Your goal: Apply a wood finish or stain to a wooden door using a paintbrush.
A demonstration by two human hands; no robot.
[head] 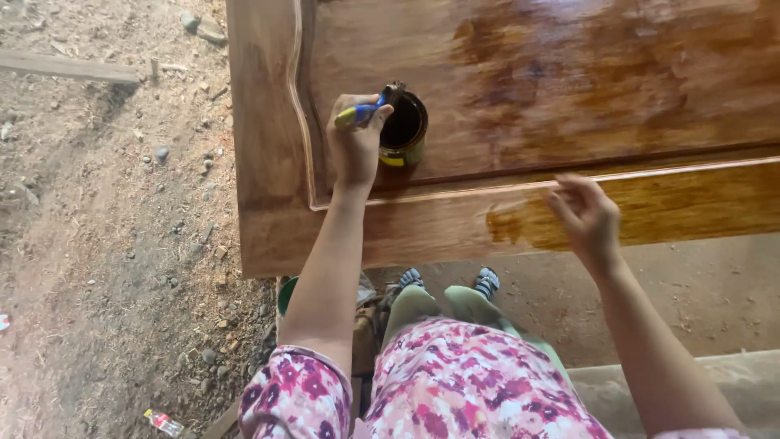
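A large carved wooden panel (569, 73) lies flat before me, glossy with wet brown varnish over much of its face. A small round tin (404, 130) of dark varnish stands on it near the left moulding. My left hand (355, 138) grips a paintbrush (370, 108) with a blue and yellow handle, its bristles at the tin's rim. My right hand (587, 215) hovers over the panel's near rail with fingers apart and holds nothing, just right of a darker wet patch (520, 223).
Dusty ground with scattered stones (162, 153) and a plank (69, 67) lies to the left. A green container rim (285, 294) shows under the panel's corner. My feet in sandals (486, 282) stand below the panel, beside a concrete step (715, 382).
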